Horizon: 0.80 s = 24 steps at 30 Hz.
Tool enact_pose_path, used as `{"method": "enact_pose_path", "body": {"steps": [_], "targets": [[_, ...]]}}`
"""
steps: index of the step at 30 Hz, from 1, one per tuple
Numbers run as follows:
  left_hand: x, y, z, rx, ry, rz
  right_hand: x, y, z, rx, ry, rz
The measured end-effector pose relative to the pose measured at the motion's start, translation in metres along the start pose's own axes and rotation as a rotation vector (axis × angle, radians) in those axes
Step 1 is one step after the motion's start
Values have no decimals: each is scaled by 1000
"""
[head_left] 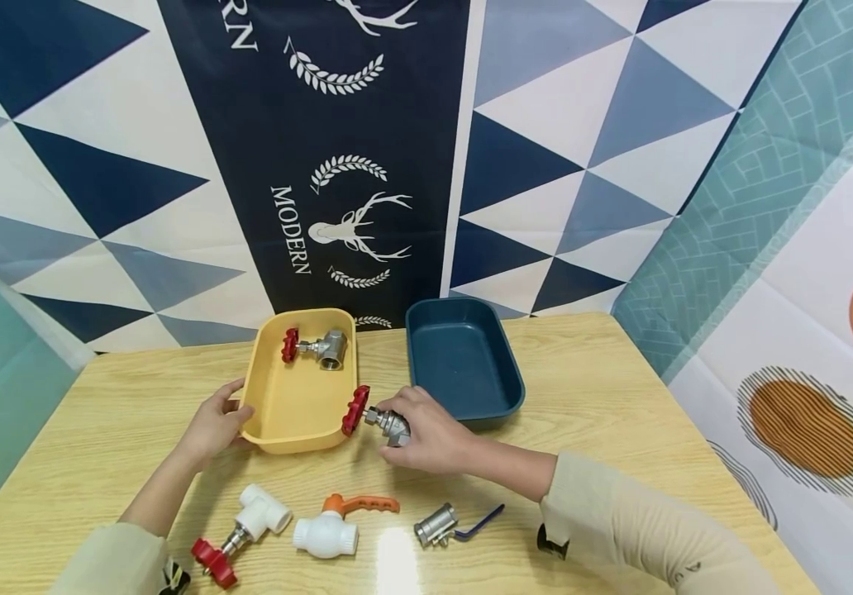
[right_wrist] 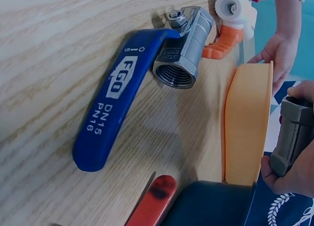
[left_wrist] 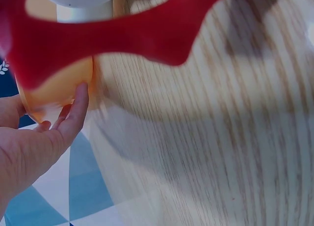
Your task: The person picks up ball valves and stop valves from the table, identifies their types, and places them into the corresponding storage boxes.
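Note:
My left hand [head_left: 212,423] grips the near left side of a yellow tray [head_left: 295,406], thumb over the rim and fingers along the outer wall. Inside that tray, toward the back, lies a metal valve [head_left: 332,350] with a red handwheel. My right hand [head_left: 437,435] holds a second metal valve [head_left: 391,424] by its body, between thumb and fingers. This valve's red handwheel [head_left: 355,411] points left, overlapping the tray's near right corner in the head view. The right wrist view shows the held metal body [right_wrist: 293,135] close up.
A dark blue tray [head_left: 464,364] stands behind my right hand. Along the front lie a white valve with a red handwheel [head_left: 261,514], a white valve with an orange lever [head_left: 326,535] and a steel valve with a blue lever [head_left: 437,524]. A red handle [right_wrist: 152,202] shows in the right wrist view.

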<state>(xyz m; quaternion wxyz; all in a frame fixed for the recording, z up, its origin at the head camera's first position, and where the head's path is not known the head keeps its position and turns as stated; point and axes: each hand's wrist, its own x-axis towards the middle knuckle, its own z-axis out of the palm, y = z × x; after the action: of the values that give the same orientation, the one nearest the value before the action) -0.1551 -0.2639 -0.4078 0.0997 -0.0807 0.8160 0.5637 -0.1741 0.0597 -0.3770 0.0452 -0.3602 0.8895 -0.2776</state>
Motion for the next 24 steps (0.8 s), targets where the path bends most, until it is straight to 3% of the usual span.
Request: {"method": "enact_pose_path", "body": {"steps": [24], "targets": [[1,-1,0,-11,-2,14,11,-2,-5,-35,-8,-6]]}}
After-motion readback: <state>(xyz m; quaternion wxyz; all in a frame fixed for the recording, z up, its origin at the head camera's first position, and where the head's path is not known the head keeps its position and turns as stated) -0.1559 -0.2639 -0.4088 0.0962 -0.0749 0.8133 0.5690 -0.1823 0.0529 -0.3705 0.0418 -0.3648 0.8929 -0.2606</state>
